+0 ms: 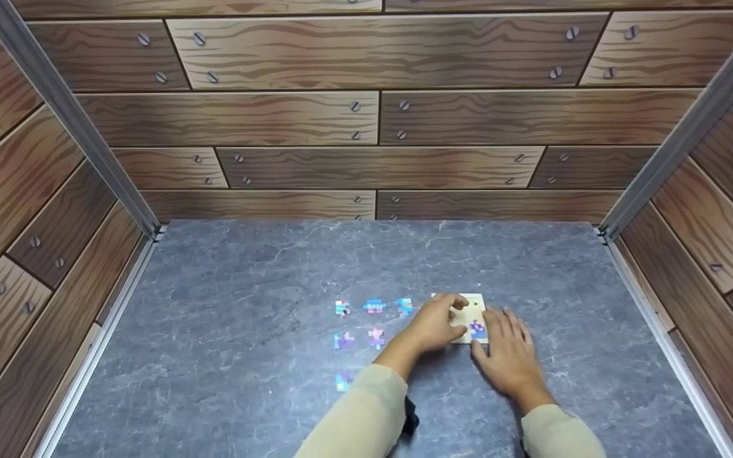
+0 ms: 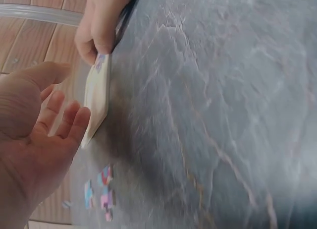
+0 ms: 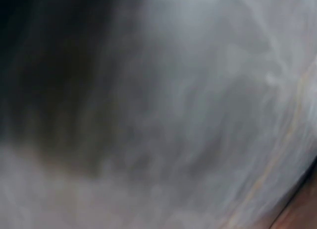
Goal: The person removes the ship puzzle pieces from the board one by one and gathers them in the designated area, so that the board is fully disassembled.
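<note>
A small cream puzzle board (image 1: 468,337) lies on the table, with a purple-and-blue puzzle piece (image 1: 477,329) at its near right corner. My left hand (image 1: 435,323) is over the board's left part, its fingers loosely bent and thumb apart. In the left wrist view nothing shows between the left hand's (image 2: 49,120) fingers. My right hand (image 1: 508,350) lies along the board's right edge, fingers fairly straight and thumb by the near corner. The right hand (image 2: 101,23) touches that end of the board in the left wrist view. The right wrist view is blurred.
Left of the board lie several loose puzzle pieces, among them a blue one (image 1: 375,306), a pink one (image 1: 376,337) and a purple one (image 1: 343,340). Another piece (image 1: 343,381) is partly behind the left sleeve. Wood-patterned walls (image 1: 379,168) enclose the grey table (image 1: 214,356).
</note>
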`<state>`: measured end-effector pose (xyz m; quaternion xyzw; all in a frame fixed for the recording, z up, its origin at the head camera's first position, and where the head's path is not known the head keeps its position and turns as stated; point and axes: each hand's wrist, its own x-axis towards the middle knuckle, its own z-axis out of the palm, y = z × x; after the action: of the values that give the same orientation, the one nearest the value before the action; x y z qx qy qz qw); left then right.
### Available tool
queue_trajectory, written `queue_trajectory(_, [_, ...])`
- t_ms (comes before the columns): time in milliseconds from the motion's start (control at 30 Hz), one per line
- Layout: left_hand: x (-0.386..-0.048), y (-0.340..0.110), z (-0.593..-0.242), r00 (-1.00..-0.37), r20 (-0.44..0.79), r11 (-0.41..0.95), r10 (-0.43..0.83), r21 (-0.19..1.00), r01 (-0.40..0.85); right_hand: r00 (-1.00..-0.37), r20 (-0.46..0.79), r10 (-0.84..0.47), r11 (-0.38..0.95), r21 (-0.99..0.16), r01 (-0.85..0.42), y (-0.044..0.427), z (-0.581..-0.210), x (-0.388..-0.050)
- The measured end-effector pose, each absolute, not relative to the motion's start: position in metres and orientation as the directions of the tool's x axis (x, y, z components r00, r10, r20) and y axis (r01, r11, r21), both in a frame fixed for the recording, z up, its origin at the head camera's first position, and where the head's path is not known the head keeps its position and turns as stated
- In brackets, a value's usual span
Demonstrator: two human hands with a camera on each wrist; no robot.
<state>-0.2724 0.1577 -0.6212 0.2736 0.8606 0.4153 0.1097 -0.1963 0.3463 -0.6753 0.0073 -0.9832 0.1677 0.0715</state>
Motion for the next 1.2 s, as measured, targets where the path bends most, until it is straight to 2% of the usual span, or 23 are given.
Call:
queue_trajectory(200, [-0.275,0.169,-0.63,-0.829,0.051,0.492,0.557,0.784,0.379,-0.985,0.172,0.012,0.94,-0.337,-0.048,0.348,-0.676,-0.199])
queue_trajectory(467, [-0.276,0.178,-0.638,-0.834,0.054,0.573,0.55,0.702,0.423,-0.979,0.206,0.007,0.942,-0.33,-0.063,0.347,-0.676,-0.197])
queue_trajectory(1200, [-0.262,0.188,-0.646,-0.886,0.148,0.665,0.44,0.609,0.432,-0.981,0.195,0.005,0.941,-0.333,-0.061,0.347,-0.678,-0.197])
